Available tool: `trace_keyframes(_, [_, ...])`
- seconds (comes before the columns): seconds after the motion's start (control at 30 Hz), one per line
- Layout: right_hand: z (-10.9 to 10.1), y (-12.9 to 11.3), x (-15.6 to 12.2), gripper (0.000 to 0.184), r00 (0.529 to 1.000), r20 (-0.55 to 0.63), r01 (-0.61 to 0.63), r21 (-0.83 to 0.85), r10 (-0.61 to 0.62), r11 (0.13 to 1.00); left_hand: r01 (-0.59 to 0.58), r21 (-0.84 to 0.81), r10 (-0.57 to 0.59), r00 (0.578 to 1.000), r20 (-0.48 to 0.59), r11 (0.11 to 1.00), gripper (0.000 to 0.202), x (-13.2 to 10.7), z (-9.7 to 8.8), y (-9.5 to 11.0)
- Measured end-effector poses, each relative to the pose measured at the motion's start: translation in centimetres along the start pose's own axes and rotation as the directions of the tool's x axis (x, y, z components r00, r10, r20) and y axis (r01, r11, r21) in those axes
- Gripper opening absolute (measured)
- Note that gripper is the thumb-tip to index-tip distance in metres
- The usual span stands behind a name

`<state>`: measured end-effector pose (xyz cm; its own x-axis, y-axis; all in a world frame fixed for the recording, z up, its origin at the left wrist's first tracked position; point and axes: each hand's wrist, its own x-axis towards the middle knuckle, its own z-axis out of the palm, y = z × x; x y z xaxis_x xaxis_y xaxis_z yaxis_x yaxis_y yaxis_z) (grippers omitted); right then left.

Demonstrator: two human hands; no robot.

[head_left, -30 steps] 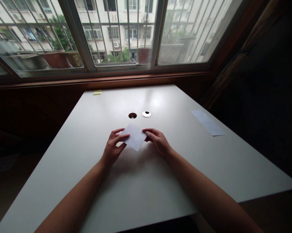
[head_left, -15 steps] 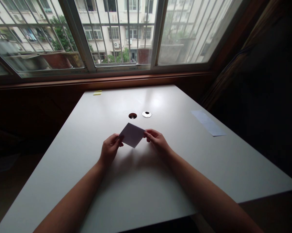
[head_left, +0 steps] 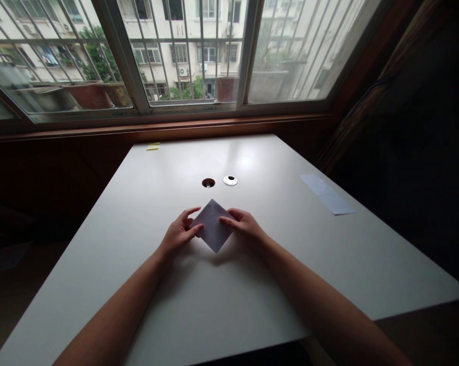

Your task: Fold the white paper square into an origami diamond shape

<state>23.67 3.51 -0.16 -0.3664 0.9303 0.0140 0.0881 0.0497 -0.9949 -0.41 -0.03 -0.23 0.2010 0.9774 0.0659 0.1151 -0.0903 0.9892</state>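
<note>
A square sheet of paper [head_left: 214, 231], pale grey-lilac in this light, is held just above the white table with one corner towards the window and one towards me. My left hand [head_left: 181, 230] pinches its left corner, thumb on top, while the index finger stretches out past the edge. At the right corner my right hand [head_left: 246, 223] grips the paper, its thumb lying on the upper face and its fingers mostly hidden behind. A soft shadow of hands and paper falls on the table below.
The white table [head_left: 210, 310] has a round cable hole [head_left: 208, 183] beyond the paper, with a loose ring-shaped cover [head_left: 230, 180] beside it. A white paper strip [head_left: 327, 194] lies near the right edge. Yellow tape [head_left: 153, 146] sits at the far left corner, below a barred window.
The paper has come slightly nearer to me and turned so its corners line up front to back. My right thumb has moved farther onto it; my left index finger has lifted away.
</note>
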Motion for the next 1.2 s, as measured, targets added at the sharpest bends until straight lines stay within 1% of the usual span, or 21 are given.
trace_keyframes(0.1, [0.0,-0.1,-0.1,0.042,0.999,0.043,-0.023,-0.072,0.026,0.997,0.019,0.023,-0.02,0.999,0.042,1.0,0.059,0.0,0.0,0.0])
trace_keyframes(0.2, [0.1,-0.1,-0.1,0.045,0.993,0.09,-0.065,-0.064,0.071,0.996,0.013,0.11,-0.015,1.0,0.019,0.994,0.051,-0.1,-0.1,0.0])
trace_keyframes(0.3, [0.2,-0.3,-0.2,0.046,0.989,0.126,-0.068,-0.082,0.078,0.994,-0.011,0.179,0.01,1.0,0.005,0.984,0.047,-0.2,0.0,0.0])
trace_keyframes(0.43, [0.4,-0.6,-0.4,0.045,0.98,0.185,-0.041,-0.167,0.073,0.985,0.005,0.108,-0.009,1.0,0.029,0.994,0.044,-0.4,0.2,0.0])
trace_keyframes(0.57, [0.7,-0.9,-0.5,0.044,0.965,0.26,0.035,-0.288,0.043,0.957,0.085,0.019,-0.086,0.994,0.062,0.996,0.046,-0.4,0.4,0.2])
trace_keyframes(0.7, [1.0,-1.1,-0.5,0.045,0.959,0.282,0.09,-0.379,0.022,0.921,0.144,-0.03,-0.142,0.986,0.084,0.989,0.041,-0.3,0.4,0.6])
trace_keyframes(0.77, [1.1,-1.1,-0.5,0.045,0.963,0.268,0.081,-0.354,0.018,0.932,0.148,-0.031,-0.145,0.987,0.065,0.989,0.035,-0.3,0.3,0.8])
trace_keyframes(0.8, [1.1,-1.0,-0.5,0.045,0.966,0.258,0.056,-0.317,0.029,0.947,0.151,-0.035,-0.15,0.988,0.045,0.988,0.034,-0.3,0.3,0.8])
trace_keyframes(0.9, [1.0,-0.8,-0.4,0.041,0.975,0.2,-0.065,-0.158,0.097,0.985,0.18,-0.104,-0.183,0.983,-0.016,0.978,0.034,-0.3,0.3,0.8])
trace_keyframes(0.97, [0.9,-0.6,-0.3,0.041,0.982,0.143,-0.113,-0.074,0.123,0.991,0.182,-0.175,-0.193,0.98,-0.046,0.967,0.034,-0.3,0.4,0.7])
trace_keyframes(1.07, [0.8,-0.3,-0.1,0.039,0.991,0.07,-0.118,0.024,0.116,0.993,0.161,-0.258,-0.188,0.979,-0.083,0.952,0.034,-0.2,0.6,0.4])
trace_keyframes(1.2, [0.8,-0.2,-0.1,0.034,0.994,0.04,-0.11,0.123,0.105,0.986,0.163,-0.316,-0.203,0.974,-0.097,0.935,0.033,-0.1,0.7,0.2])
